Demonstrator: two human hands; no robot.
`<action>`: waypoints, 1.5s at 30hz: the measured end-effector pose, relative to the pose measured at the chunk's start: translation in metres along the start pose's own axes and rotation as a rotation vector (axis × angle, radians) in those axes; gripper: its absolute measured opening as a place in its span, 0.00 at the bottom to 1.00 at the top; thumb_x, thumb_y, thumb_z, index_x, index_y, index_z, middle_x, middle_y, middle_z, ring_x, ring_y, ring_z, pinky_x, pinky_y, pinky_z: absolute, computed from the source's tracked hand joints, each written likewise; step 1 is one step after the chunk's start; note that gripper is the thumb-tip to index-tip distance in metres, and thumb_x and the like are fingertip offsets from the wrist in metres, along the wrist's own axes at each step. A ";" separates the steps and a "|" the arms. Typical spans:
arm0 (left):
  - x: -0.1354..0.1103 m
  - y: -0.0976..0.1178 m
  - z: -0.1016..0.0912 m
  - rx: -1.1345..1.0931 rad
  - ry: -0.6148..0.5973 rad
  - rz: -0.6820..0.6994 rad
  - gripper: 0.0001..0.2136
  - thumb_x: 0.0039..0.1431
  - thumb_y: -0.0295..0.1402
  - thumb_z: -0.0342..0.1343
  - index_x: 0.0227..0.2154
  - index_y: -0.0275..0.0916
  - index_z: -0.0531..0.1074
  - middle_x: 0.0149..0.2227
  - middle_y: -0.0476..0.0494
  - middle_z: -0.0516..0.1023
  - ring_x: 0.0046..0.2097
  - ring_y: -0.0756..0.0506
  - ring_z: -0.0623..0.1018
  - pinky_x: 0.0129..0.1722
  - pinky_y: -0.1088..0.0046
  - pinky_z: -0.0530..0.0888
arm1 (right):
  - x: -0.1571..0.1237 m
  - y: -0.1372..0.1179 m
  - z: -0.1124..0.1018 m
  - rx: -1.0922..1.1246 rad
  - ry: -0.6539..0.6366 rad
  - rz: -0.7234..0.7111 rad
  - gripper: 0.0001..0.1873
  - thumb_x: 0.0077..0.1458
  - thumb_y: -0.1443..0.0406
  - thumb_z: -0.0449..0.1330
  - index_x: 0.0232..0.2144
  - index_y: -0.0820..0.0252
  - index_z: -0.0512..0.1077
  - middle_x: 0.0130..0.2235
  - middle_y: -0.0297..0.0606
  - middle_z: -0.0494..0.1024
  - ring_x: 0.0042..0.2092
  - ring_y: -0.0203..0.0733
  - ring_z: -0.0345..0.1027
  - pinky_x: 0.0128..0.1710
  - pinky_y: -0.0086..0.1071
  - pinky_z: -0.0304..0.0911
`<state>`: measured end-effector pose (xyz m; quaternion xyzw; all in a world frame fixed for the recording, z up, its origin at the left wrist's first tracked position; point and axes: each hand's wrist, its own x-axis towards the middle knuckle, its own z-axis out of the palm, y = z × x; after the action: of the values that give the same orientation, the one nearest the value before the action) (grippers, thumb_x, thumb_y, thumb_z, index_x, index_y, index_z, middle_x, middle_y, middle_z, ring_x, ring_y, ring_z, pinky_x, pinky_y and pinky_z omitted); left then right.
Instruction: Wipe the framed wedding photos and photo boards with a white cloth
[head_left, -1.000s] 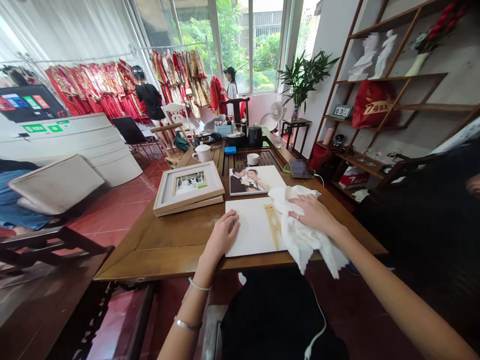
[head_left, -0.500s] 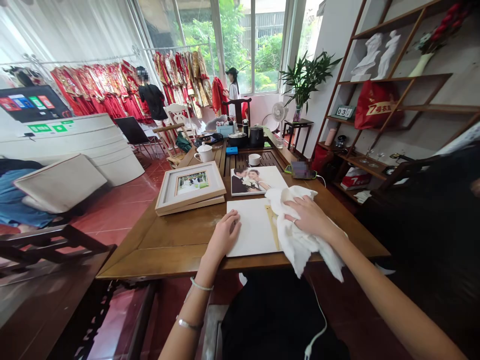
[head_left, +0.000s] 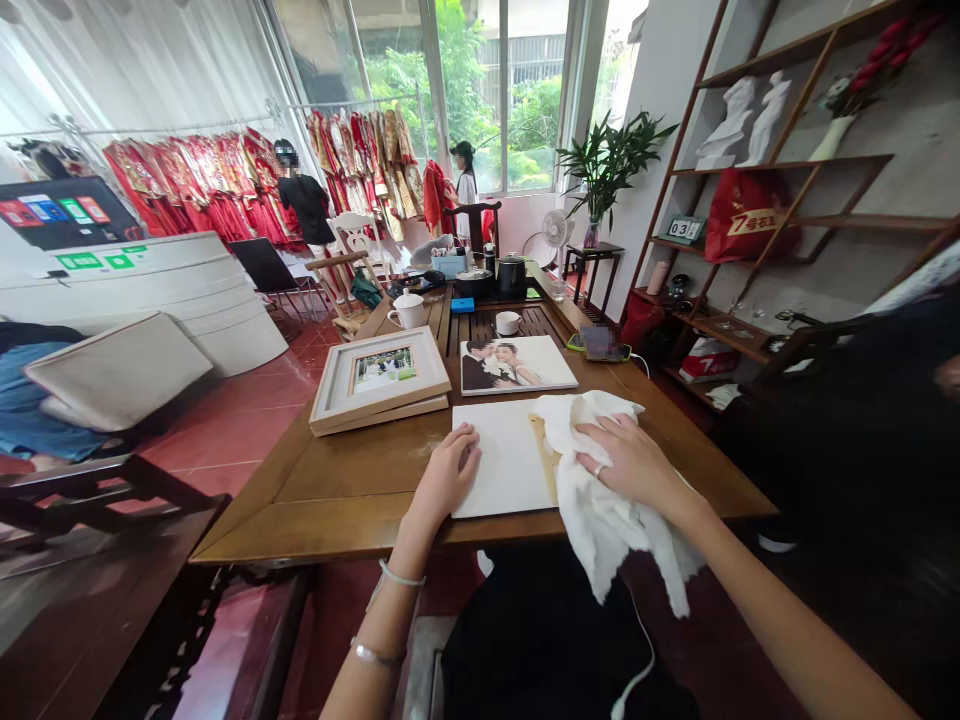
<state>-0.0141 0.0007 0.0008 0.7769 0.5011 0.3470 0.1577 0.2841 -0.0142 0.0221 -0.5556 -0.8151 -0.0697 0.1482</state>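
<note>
A flat white panel (head_left: 506, 460) lies near the table's front edge, with a tan strip (head_left: 546, 455) running along its surface. My left hand (head_left: 452, 470) grips the panel's left edge, its fingers bent and close together on top. Under my right hand (head_left: 630, 465) is a crumpled white cloth (head_left: 592, 535), pressed onto the right side of the panel. The fingers reach over the cloth, and part of it hangs past the table's front edge. Cloth and hand hide the panel's right edge and part of the strip.
Behind the panel lies a wedding photo print (head_left: 517, 365). Stacked picture frames (head_left: 326, 405) are at the left, near a lidded white cup (head_left: 407, 310). A phone (head_left: 600, 345) with a cable and a small white cup (head_left: 507, 322) stand farther back on the wooden table (head_left: 330, 505).
My right hand and the cloth have shifted a little right and towards me. The cloth's loose end hangs lower, and more of the photo print shows. My left hand stays put.
</note>
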 end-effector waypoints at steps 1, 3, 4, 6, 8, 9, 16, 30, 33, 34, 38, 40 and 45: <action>0.000 0.000 0.000 -0.002 -0.004 -0.001 0.12 0.63 0.32 0.49 0.45 0.36 0.73 0.56 0.34 0.73 0.61 0.40 0.69 0.61 0.57 0.66 | 0.007 0.003 0.001 -0.011 -0.015 0.009 0.21 0.60 0.59 0.51 0.52 0.59 0.71 0.50 0.46 0.74 0.51 0.55 0.61 0.53 0.44 0.55; 0.000 0.001 -0.001 -0.005 -0.008 -0.007 0.12 0.63 0.32 0.49 0.45 0.35 0.73 0.56 0.34 0.73 0.61 0.40 0.69 0.61 0.57 0.66 | 0.022 0.010 0.004 -0.033 -0.053 0.031 0.22 0.61 0.58 0.50 0.53 0.59 0.71 0.50 0.46 0.74 0.51 0.55 0.61 0.52 0.44 0.55; 0.000 0.001 -0.001 -0.005 -0.009 -0.012 0.12 0.63 0.32 0.49 0.45 0.35 0.73 0.56 0.34 0.73 0.61 0.40 0.69 0.62 0.57 0.66 | 0.030 0.012 0.005 -0.042 -0.074 0.043 0.22 0.62 0.57 0.50 0.53 0.60 0.70 0.50 0.46 0.74 0.51 0.56 0.61 0.52 0.44 0.54; 0.000 0.001 -0.001 -0.005 -0.009 -0.014 0.12 0.63 0.32 0.49 0.45 0.35 0.73 0.56 0.33 0.73 0.61 0.40 0.69 0.62 0.58 0.66 | 0.046 0.016 0.007 -0.057 -0.111 0.074 0.22 0.62 0.57 0.50 0.53 0.61 0.70 0.50 0.47 0.74 0.50 0.57 0.61 0.51 0.44 0.54; 0.000 0.000 0.000 -0.004 -0.005 -0.007 0.12 0.63 0.32 0.49 0.45 0.35 0.73 0.56 0.34 0.73 0.61 0.40 0.69 0.61 0.57 0.66 | 0.060 0.016 0.008 -0.063 -0.130 0.113 0.23 0.62 0.57 0.50 0.54 0.61 0.69 0.52 0.47 0.73 0.51 0.58 0.60 0.50 0.44 0.54; 0.000 -0.001 0.001 -0.004 -0.002 -0.003 0.12 0.63 0.32 0.49 0.45 0.36 0.73 0.56 0.34 0.73 0.61 0.40 0.69 0.61 0.57 0.66 | 0.065 0.015 0.009 -0.062 -0.134 0.127 0.23 0.62 0.57 0.50 0.54 0.61 0.69 0.52 0.47 0.72 0.52 0.59 0.60 0.50 0.45 0.54; 0.000 -0.003 0.002 -0.004 0.009 0.002 0.11 0.62 0.31 0.49 0.44 0.36 0.73 0.55 0.34 0.73 0.61 0.40 0.69 0.61 0.58 0.66 | 0.063 -0.011 0.009 -0.035 -0.098 0.076 0.22 0.63 0.59 0.49 0.55 0.61 0.68 0.51 0.50 0.72 0.52 0.59 0.58 0.50 0.46 0.54; 0.000 0.001 0.001 0.006 0.005 0.000 0.12 0.63 0.31 0.48 0.44 0.36 0.73 0.56 0.34 0.73 0.61 0.40 0.69 0.61 0.57 0.66 | -0.015 -0.017 -0.001 0.119 0.014 -0.098 0.21 0.63 0.58 0.51 0.54 0.58 0.69 0.52 0.48 0.72 0.53 0.55 0.58 0.54 0.46 0.56; 0.000 0.001 0.001 0.012 0.005 0.013 0.11 0.63 0.31 0.48 0.44 0.36 0.72 0.55 0.34 0.73 0.61 0.40 0.69 0.61 0.58 0.67 | 0.004 -0.010 0.000 0.104 -0.033 -0.067 0.21 0.63 0.58 0.50 0.55 0.59 0.69 0.51 0.48 0.72 0.53 0.55 0.59 0.53 0.46 0.56; 0.000 0.001 0.001 0.014 0.006 0.015 0.11 0.63 0.31 0.48 0.44 0.36 0.72 0.55 0.34 0.73 0.61 0.40 0.69 0.61 0.58 0.67 | 0.012 -0.009 0.001 0.089 -0.049 -0.047 0.22 0.63 0.58 0.50 0.55 0.59 0.68 0.51 0.48 0.72 0.52 0.56 0.59 0.53 0.46 0.56; 0.001 -0.001 0.001 0.015 0.002 0.013 0.11 0.62 0.31 0.48 0.44 0.36 0.72 0.55 0.34 0.73 0.61 0.40 0.69 0.61 0.58 0.67 | 0.048 -0.010 0.006 0.031 -0.116 0.052 0.23 0.62 0.58 0.50 0.57 0.58 0.67 0.52 0.48 0.72 0.53 0.58 0.59 0.51 0.46 0.56; 0.001 -0.002 0.001 0.010 0.002 0.010 0.11 0.63 0.31 0.48 0.44 0.36 0.72 0.55 0.34 0.73 0.61 0.40 0.69 0.61 0.57 0.67 | 0.062 -0.013 0.009 0.016 -0.141 0.091 0.23 0.62 0.58 0.50 0.57 0.58 0.66 0.53 0.48 0.71 0.54 0.58 0.58 0.51 0.46 0.55; 0.000 -0.001 0.000 -0.002 0.001 0.016 0.11 0.62 0.32 0.48 0.44 0.37 0.72 0.56 0.34 0.73 0.61 0.40 0.69 0.61 0.56 0.66 | 0.080 -0.024 0.010 0.055 -0.164 0.092 0.23 0.62 0.59 0.51 0.58 0.55 0.66 0.54 0.45 0.71 0.54 0.56 0.57 0.53 0.46 0.52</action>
<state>-0.0144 0.0013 0.0001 0.7807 0.4945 0.3490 0.1554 0.2335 0.0505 0.0389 -0.5918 -0.7999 0.0053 0.0995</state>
